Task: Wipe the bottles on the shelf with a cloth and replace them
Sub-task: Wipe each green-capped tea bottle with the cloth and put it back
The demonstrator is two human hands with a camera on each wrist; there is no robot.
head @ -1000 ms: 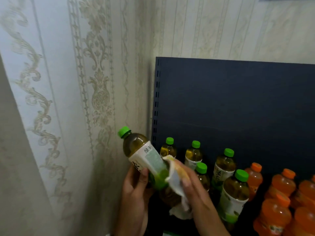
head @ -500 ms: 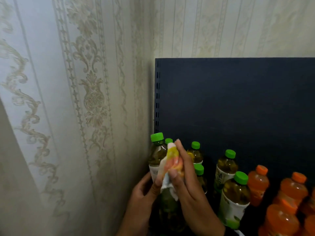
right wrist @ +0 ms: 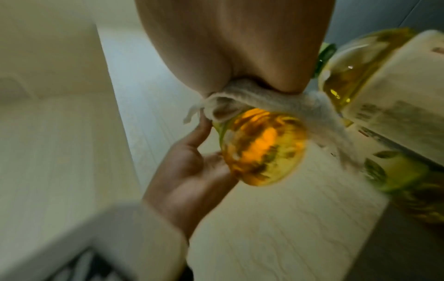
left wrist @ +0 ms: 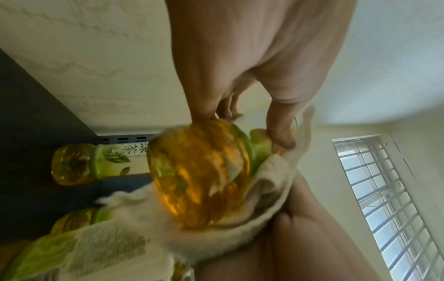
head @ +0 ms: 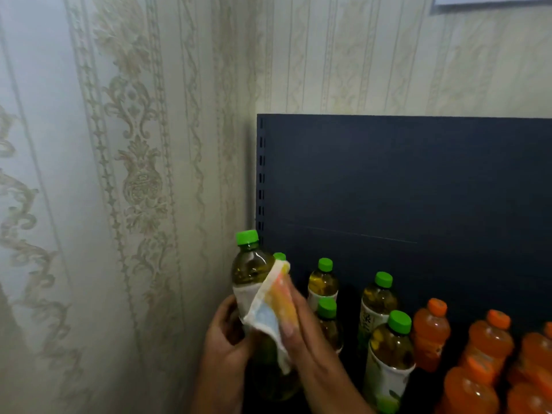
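A green-capped tea bottle point(head: 251, 268) stands nearly upright in the air at the shelf's left end. My left hand point(head: 227, 339) grips its lower body, thumb and fingers curled round it. My right hand point(head: 294, 327) presses a white and orange cloth point(head: 273, 306) flat against the bottle's label side. The left wrist view shows the bottle's amber base point(left wrist: 201, 176) with the cloth point(left wrist: 271, 180) wrapped along it. In the right wrist view the base point(right wrist: 261, 148) sits between the left hand point(right wrist: 192, 171) and the cloth point(right wrist: 264, 98).
Several more green-capped tea bottles point(head: 324, 283) stand on the dark shelf against its dark blue back panel point(head: 418, 189). Orange drink bottles point(head: 430, 333) fill the right side. A patterned wallpapered wall point(head: 134, 204) closes in on the left. A barred window point(left wrist: 384, 199) appears in the left wrist view.
The bottle has swung from tilted left to nearly upright and lifted slightly. The cloth in my right hand has slid over its upper label and shoulder.
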